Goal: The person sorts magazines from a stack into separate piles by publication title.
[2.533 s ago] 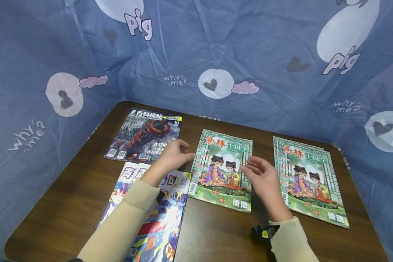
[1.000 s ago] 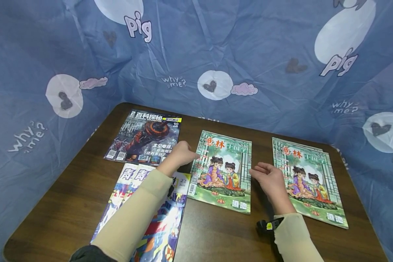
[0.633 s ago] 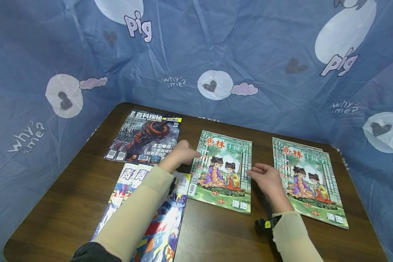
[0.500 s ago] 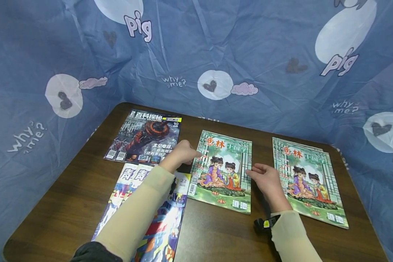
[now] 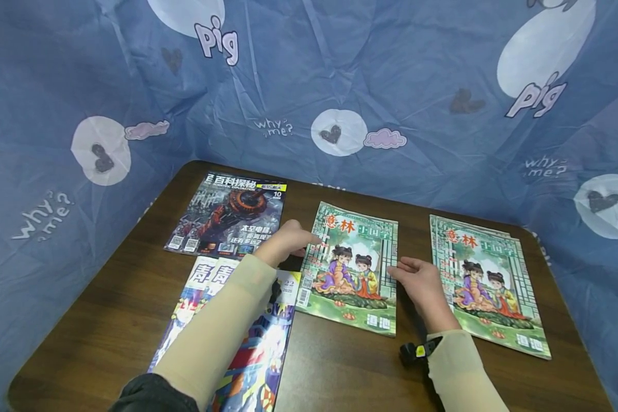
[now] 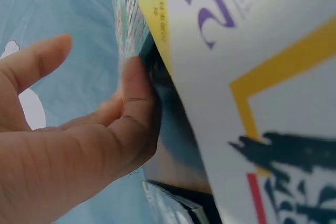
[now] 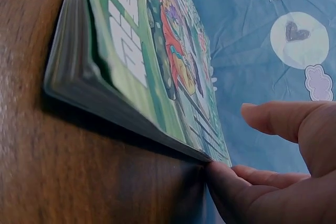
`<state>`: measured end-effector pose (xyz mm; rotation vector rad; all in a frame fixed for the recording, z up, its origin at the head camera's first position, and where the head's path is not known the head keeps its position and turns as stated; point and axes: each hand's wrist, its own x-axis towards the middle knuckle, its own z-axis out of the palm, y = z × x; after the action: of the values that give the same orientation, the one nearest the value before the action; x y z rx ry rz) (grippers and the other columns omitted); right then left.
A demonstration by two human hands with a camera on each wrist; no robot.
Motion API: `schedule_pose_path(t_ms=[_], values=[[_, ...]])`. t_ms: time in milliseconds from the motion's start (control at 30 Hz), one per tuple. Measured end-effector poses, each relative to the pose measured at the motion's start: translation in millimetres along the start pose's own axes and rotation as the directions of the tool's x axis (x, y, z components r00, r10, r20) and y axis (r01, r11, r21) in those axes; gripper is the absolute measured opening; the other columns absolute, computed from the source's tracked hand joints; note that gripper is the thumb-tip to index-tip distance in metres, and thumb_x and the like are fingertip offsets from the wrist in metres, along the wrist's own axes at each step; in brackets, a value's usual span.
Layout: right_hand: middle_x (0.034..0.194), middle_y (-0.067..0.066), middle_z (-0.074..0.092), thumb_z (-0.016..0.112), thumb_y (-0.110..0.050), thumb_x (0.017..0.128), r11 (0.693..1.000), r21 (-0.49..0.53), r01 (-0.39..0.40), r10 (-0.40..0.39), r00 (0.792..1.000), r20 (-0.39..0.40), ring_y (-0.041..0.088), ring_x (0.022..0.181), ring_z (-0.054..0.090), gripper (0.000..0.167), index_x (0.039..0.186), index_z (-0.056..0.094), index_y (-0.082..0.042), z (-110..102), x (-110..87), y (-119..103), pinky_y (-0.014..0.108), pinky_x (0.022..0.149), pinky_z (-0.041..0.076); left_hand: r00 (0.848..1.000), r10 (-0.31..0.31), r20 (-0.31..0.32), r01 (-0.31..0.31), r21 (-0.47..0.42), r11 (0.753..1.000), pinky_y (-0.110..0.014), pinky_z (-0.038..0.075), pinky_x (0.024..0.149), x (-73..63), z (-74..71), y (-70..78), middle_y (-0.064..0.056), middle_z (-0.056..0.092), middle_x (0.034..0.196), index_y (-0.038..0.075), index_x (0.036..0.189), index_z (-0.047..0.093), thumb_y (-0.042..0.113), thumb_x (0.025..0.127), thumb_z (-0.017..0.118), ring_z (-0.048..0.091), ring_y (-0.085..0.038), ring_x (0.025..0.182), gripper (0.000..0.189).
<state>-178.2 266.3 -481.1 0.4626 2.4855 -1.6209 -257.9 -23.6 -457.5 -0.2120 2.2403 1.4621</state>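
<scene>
A green magazine [image 5: 350,312], with two cartoon children on its cover, lies in the middle of the table. My left hand [image 5: 287,239] is at its left edge, fingertips against the side and thumb raised apart from them in the left wrist view. At the opposite edge, my right hand [image 5: 421,286] touches the side of the pages. The right wrist view shows the fingers [image 7: 226,179] low at the magazine's edge, with the thumb [image 7: 268,119] held above and clear of the cover. Neither hand curls round the magazine.
Matching green magazines [image 5: 494,320] lie overlapped on the right. Dark magazines [image 5: 226,214] with a space cover sit at the back left. Colourful magazines [image 5: 257,355] overlap in front of them, partly under my left forearm. A blue printed cloth [image 5: 288,68] hangs behind the wooden table [image 5: 335,372].
Compared with 2.5 seconds ago, my left hand is a little further right, at the magazine's edge. My right hand has shifted slightly right, its thumb drawn back from over the cover.
</scene>
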Motion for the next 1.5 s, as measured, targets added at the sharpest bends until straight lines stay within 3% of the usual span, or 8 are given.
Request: schedule_pose_path(t_ms=[167,267,533,800,1000,1133,1367,1500], values=[[0.140,0.029,0.053,0.072,-0.020,0.096,1.000,0.004,-0.004,0.004,1.000,0.004,0.039,0.129,0.052,0.064,0.146,0.045,0.010,-2,0.0,1,0.048,0.104,0.046,0.998,-0.006,0.062,0.014,-0.128,0.992,-0.043,0.053,0.091,-0.7,3.3,-1.3,-0.019,0.048,0.120,-0.008,0.120,0.048,0.009,0.092,0.073,0.057,-0.026,0.092,0.042],[0.141,0.029,0.052,0.072,-0.020,0.096,1.000,0.009,-0.012,0.012,1.000,0.011,0.040,0.130,0.051,0.065,0.147,0.044,0.010,-3,-0.3,0,0.048,0.104,0.045,0.995,0.024,0.099,-0.009,-0.148,0.989,-0.047,0.052,0.094,-4.1,7.6,-2.0,-0.018,0.048,0.119,-0.005,0.111,0.047,0.001,0.092,0.071,0.057,-0.029,0.101,0.031],[0.143,0.028,0.051,0.071,-0.022,0.097,1.000,-0.001,-0.029,0.029,1.000,0.003,0.040,0.131,0.049,0.066,0.149,0.042,0.008,-8,-0.9,0,0.049,0.106,0.043,0.984,0.167,0.066,-0.160,-0.090,0.983,-0.037,0.057,0.074,-7.7,21.9,0.9,-0.018,0.063,0.103,-0.009,0.118,0.055,-0.014,0.083,0.070,0.062,-0.025,0.084,0.038],[0.144,0.027,0.050,0.071,-0.023,0.097,0.999,0.001,-0.048,0.048,0.999,0.009,0.039,0.132,0.048,0.067,0.149,0.042,0.007,-8,-0.9,1,0.050,0.107,0.042,0.989,0.118,0.087,-0.099,-0.193,0.976,-0.041,0.059,0.061,-10.8,27.2,-0.2,-0.019,0.061,0.100,-0.001,0.130,0.051,-0.016,0.089,0.062,0.066,-0.029,0.074,0.046],[0.146,0.027,0.049,0.071,-0.021,0.097,0.999,0.016,-0.038,0.037,0.999,0.035,0.039,0.134,0.047,0.068,0.151,0.040,0.007,-10,-1.2,3,0.050,0.108,0.041,0.990,0.139,0.032,-0.130,-0.200,0.971,-0.033,0.054,0.052,-11.3,28.3,-1.5,-0.017,0.064,0.094,0.006,0.137,0.053,-0.012,0.091,0.064,0.060,-0.021,0.062,0.051],[0.151,0.025,0.043,0.072,-0.023,0.096,0.999,0.026,-0.042,0.040,0.997,0.062,0.038,0.138,0.042,0.074,0.154,0.036,0.005,-12,-0.8,6,0.051,0.109,0.039,0.987,0.158,0.033,-0.144,-0.254,0.956,-0.034,0.054,0.054,-13.5,27.3,1.1,-0.017,0.065,0.093,0.009,0.140,0.053,-0.010,0.092,0.064,0.061,-0.021,0.062,0.053],[0.163,0.026,0.019,0.078,-0.039,0.091,0.998,0.020,-0.057,0.055,0.992,0.111,0.039,0.148,0.022,0.101,0.160,0.016,0.003,-22,-4.6,7,0.053,0.114,0.030,0.979,0.193,0.064,-0.152,-0.404,0.902,-0.042,0.060,0.065,-20.1,28.3,8.1,-0.021,0.066,0.100,0.008,0.139,0.054,-0.013,0.093,0.061,0.068,-0.027,0.071,0.052],[0.165,0.022,0.013,0.078,-0.039,0.092,0.998,0.046,-0.035,0.030,0.994,0.102,0.036,0.150,0.017,0.104,0.161,0.011,0.000,-34,-10.1,3,0.051,0.115,0.028,0.977,0.200,0.079,-0.144,-0.452,0.881,-0.041,0.060,0.066,-23.3,33.4,11.9,-0.020,0.066,0.100,0.007,0.138,0.054,-0.012,0.094,0.061,0.069,-0.025,0.071,0.048]])
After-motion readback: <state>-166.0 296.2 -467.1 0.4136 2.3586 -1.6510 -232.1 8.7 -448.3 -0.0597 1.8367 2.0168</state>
